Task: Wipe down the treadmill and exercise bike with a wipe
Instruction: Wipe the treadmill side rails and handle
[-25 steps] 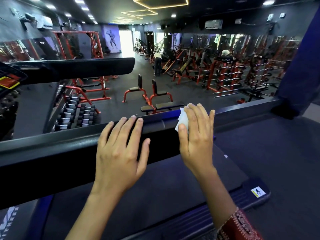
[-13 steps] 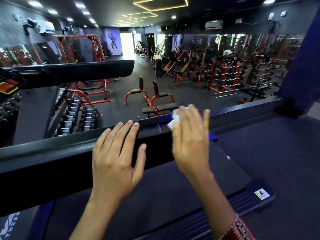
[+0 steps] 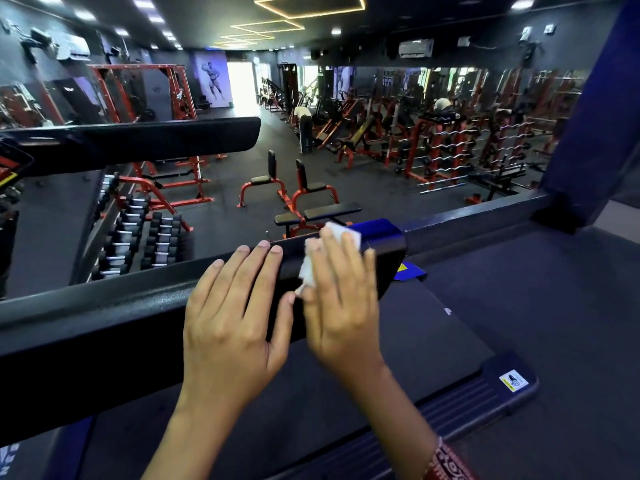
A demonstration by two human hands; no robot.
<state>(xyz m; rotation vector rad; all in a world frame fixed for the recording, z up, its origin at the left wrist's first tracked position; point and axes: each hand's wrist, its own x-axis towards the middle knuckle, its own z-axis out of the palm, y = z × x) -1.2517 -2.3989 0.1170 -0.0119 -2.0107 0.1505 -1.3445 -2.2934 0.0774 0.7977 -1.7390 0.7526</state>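
Note:
A black treadmill handrail (image 3: 104, 313) runs from the lower left to its blue-capped end at the centre right. My left hand (image 3: 232, 327) rests flat on the rail with its fingers straight. Right beside it, my right hand (image 3: 343, 306) presses a white wipe (image 3: 341, 232) against the rail with straight fingers. The wipe shows above the fingertips and at the hand's left edge; the rest is hidden under the palm. The dark treadmill belt (image 3: 433, 327) lies below the rail. No exercise bike can be made out.
A second black handrail (image 3: 166, 140) and part of the console (image 3: 10, 164) sit at the upper left. Beyond a low ledge (image 3: 467, 216) lies the gym floor with a dumbbell rack (image 3: 138, 237), red benches (image 3: 304, 195) and weight machines. A blue pillar (image 3: 595, 116) stands at the right.
My right hand has slid the wipe leftward along the rail until it lies beside my left hand. The left hand has stayed on the rail.

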